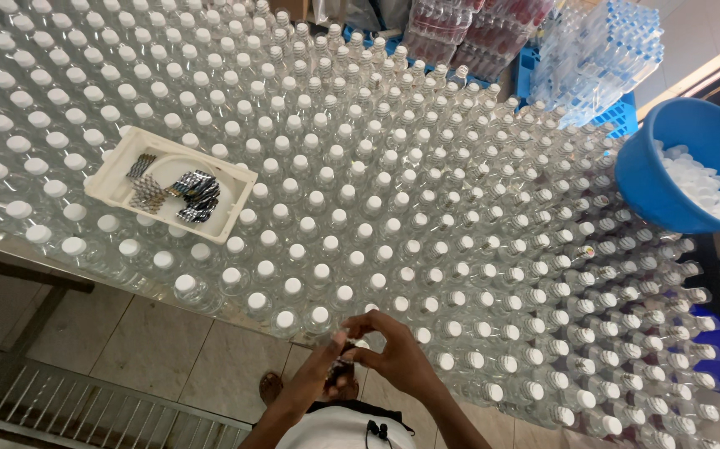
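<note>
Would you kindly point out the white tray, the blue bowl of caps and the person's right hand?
white tray [118, 179], head view, on its bare left inner floor.
blue bowl [651, 187], head view, on its outer blue wall.
right hand [401, 353], head view, on the back of the hand.

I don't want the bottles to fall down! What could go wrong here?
1. The hands, left hand and right hand, work at a capped bottle on the table's edge; a bump might tip it to the floor.
2. The bottles stand packed together, so one knock could topple neighbours.
3. The white tray rests on bottle caps and might slide.
</note>
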